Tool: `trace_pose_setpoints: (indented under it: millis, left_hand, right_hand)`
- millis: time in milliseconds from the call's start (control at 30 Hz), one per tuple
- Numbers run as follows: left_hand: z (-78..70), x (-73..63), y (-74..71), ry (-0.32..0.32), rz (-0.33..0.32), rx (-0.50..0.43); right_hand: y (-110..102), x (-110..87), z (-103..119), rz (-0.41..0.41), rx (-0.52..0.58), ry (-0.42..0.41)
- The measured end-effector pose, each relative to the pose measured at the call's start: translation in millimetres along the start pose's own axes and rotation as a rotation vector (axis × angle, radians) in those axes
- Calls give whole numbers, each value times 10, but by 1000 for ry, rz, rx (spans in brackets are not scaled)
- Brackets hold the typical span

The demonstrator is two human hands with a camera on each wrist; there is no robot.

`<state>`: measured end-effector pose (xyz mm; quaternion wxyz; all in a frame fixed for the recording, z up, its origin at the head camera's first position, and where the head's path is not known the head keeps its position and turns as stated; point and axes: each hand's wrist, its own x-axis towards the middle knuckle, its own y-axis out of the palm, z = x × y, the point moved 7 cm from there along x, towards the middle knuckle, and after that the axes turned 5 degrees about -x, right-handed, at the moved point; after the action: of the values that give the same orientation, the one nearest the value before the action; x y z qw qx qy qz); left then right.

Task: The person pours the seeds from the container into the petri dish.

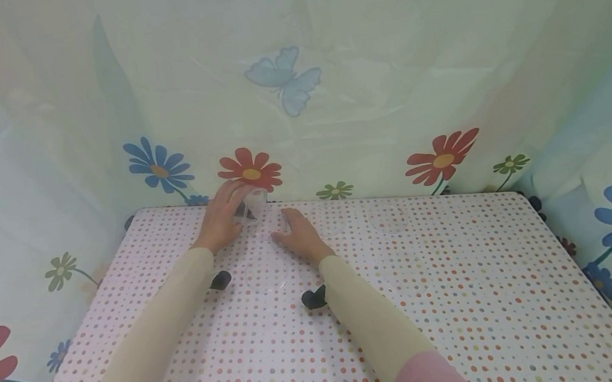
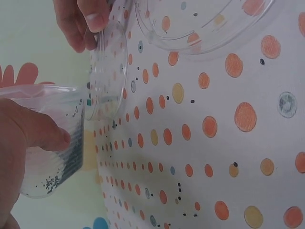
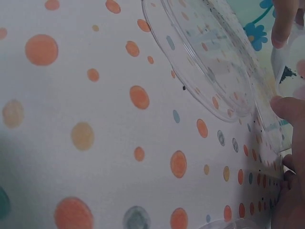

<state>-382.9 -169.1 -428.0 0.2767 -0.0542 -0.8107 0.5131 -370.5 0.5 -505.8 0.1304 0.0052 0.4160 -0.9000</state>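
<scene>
My left hand (image 1: 222,216), near the table's far edge, grips a clear plastic cup (image 2: 40,171). Black grains (image 2: 72,155) lie along the cup's table-facing side; it looks tilted, but I cannot tell exactly where its mouth points. To the right, my right hand (image 1: 301,235) has its thumb and fingers at the rim of a clear round dish (image 2: 113,90), seemingly holding it. In the left wrist view the cup is close beside this dish. Another clear round dish (image 2: 209,45) lies nearer on the table. Tiny black specks (image 2: 179,191) dot the cloth.
More clear round dishes, hard to make out, lie to the right, one of them at the far side (image 1: 388,216). The dotted tablecloth (image 1: 466,299) covers the table. Behind it hangs a flowered curtain (image 1: 364,108). Black wrist-camera pieces (image 1: 314,297) sit beside the forearms.
</scene>
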Motion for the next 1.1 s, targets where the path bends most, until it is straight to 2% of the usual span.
trace_pose_setpoints:
  millis: [400, 700, 1100]
  left_hand:
    - [-38, 15, 12, 26, 19, 20]
    - [-45, 22, 20, 45, 5, 31]
    - [-107, 43, 32, 96, 10, 58]
  right_hand:
    - [-6, -13, 8, -11, 11, 9]
    - [4, -3, 0, -15, 1, 14]
    - [17, 52, -19, -28, -18, -40]
